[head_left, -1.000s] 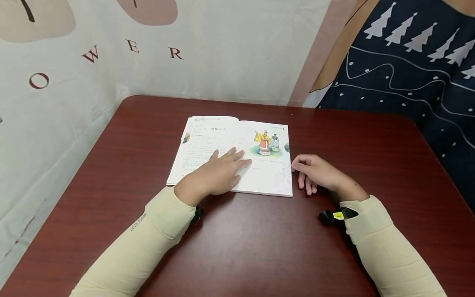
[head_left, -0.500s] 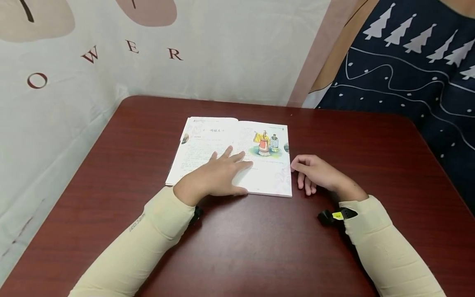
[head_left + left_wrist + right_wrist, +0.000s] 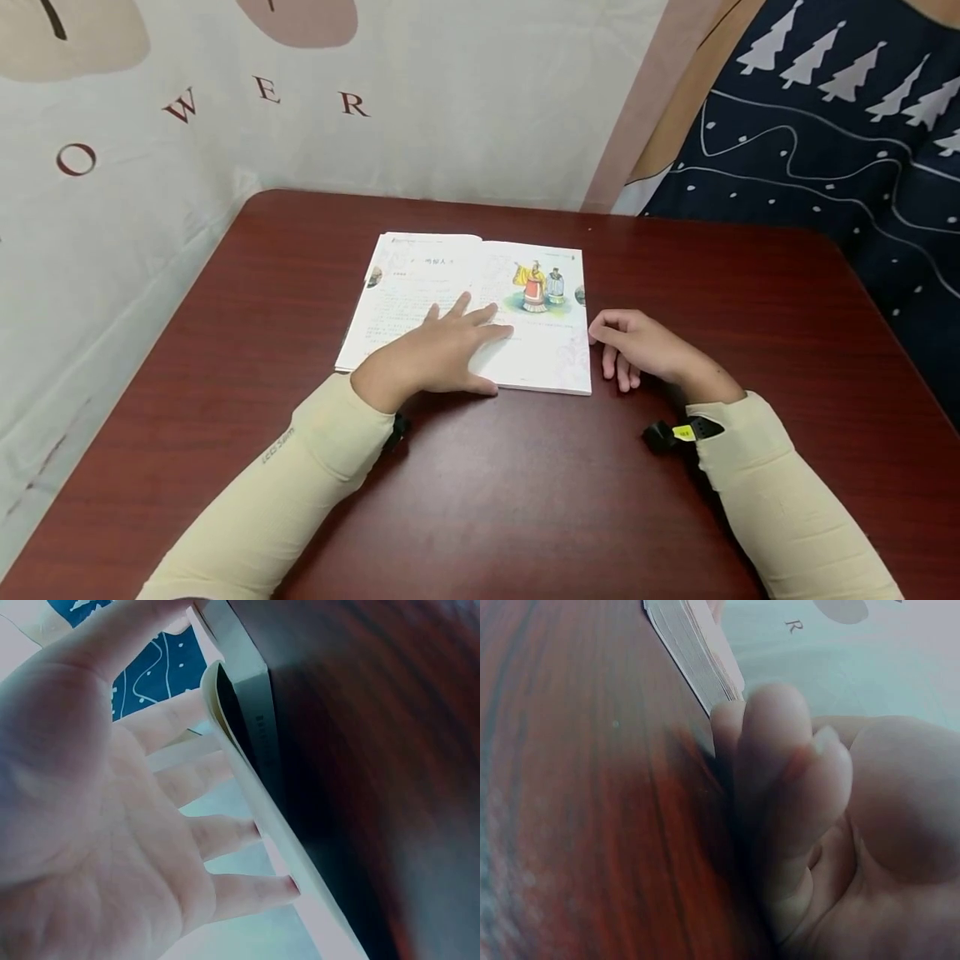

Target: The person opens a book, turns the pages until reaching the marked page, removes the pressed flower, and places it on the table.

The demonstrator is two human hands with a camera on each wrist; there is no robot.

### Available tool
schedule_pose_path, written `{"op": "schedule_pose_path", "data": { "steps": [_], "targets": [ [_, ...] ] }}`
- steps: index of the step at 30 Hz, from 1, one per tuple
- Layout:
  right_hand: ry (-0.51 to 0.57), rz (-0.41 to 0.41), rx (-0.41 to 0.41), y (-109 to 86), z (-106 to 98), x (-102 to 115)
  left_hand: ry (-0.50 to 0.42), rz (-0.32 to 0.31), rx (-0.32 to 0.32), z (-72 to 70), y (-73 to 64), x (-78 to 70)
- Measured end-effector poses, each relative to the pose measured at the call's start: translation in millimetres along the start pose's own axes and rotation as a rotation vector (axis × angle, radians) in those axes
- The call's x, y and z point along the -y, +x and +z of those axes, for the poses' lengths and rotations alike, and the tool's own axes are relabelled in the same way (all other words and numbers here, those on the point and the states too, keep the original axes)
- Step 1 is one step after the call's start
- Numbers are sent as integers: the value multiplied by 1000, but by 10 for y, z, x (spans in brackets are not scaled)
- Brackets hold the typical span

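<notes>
An open book (image 3: 551,354) lies on the table, with printed text on the left page and a picture of two robed figures (image 3: 536,287) at the upper right. My left hand (image 3: 435,354) rests across the lower middle of it, fingers spread and thumb out at the front edge. The left wrist view shows the palm (image 3: 112,847) over the page and the spine (image 3: 251,697) bowed away from the pages. Just beyond the book's right edge, my right hand (image 3: 637,346) rests loosely curled and holds nothing. Its fingertips reach close to the page edges (image 3: 694,656) in the right wrist view.
The dark red wooden table (image 3: 510,492) spreads around the book. A pale printed cloth (image 3: 480,108) hangs behind it, and a navy cloth with white trees (image 3: 810,150) hangs at the right. A black wrist device (image 3: 671,435) sits under the right sleeve.
My left thumb has swung out from the page to the book's front edge, and the fingers have spread a little wider. My right hand and the book have stayed put.
</notes>
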State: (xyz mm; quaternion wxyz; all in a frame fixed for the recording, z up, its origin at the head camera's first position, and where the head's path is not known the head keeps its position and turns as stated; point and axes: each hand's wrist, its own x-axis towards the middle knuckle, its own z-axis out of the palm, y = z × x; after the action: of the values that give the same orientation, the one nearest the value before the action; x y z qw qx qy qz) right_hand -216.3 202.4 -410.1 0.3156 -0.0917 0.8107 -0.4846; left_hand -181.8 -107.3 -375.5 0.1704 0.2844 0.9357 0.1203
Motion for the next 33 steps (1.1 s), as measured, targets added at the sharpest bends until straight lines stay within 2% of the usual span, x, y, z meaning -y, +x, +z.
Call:
{"op": "schedule_pose_path", "data": {
  "steps": [33],
  "targets": [
    [0, -1, 3, 9, -13, -6, -32, -5, 41, -37, -1, 6]
  ]
}}
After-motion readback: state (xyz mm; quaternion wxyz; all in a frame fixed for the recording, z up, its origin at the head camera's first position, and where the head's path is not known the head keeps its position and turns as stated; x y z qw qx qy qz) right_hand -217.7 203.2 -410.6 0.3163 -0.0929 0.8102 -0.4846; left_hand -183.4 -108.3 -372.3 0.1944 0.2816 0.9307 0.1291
